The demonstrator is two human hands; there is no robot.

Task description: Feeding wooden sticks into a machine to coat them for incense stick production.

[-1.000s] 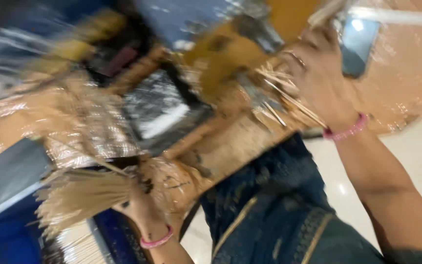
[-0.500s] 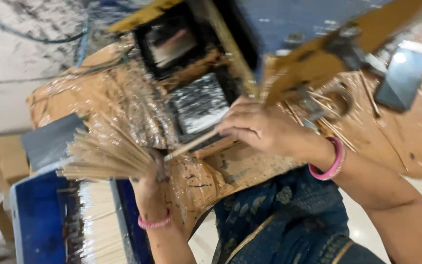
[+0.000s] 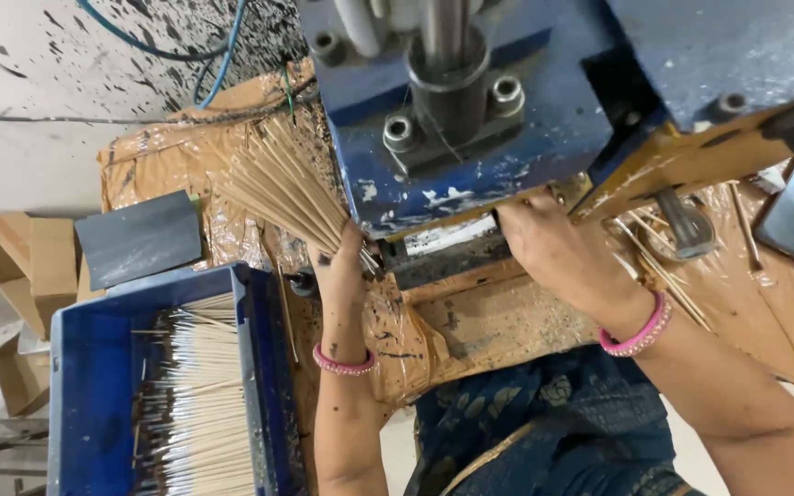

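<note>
Left hand (image 3: pixel 342 266): grip clamped on a fanned bundle of thin sticks (image 3: pixel 277 184), which spreads up and away to its left. Right hand (image 3: pixel 553 248): fingers tucked under the front edge of the blue machine (image 3: pixel 470 119), resting at the dark slot (image 3: pixel 452 253) between the two hands; whether that grip is together or apart cannot be told. Beneath both hands lies the tabletop (image 3: pixel 470 321), wrapped in brown film. Left of the left grip stands a blue tray (image 3: pixel 85 367) of pale sticks (image 3: pixel 209 395); beyond it lies a grey plate (image 3: pixel 140 239).
</note>
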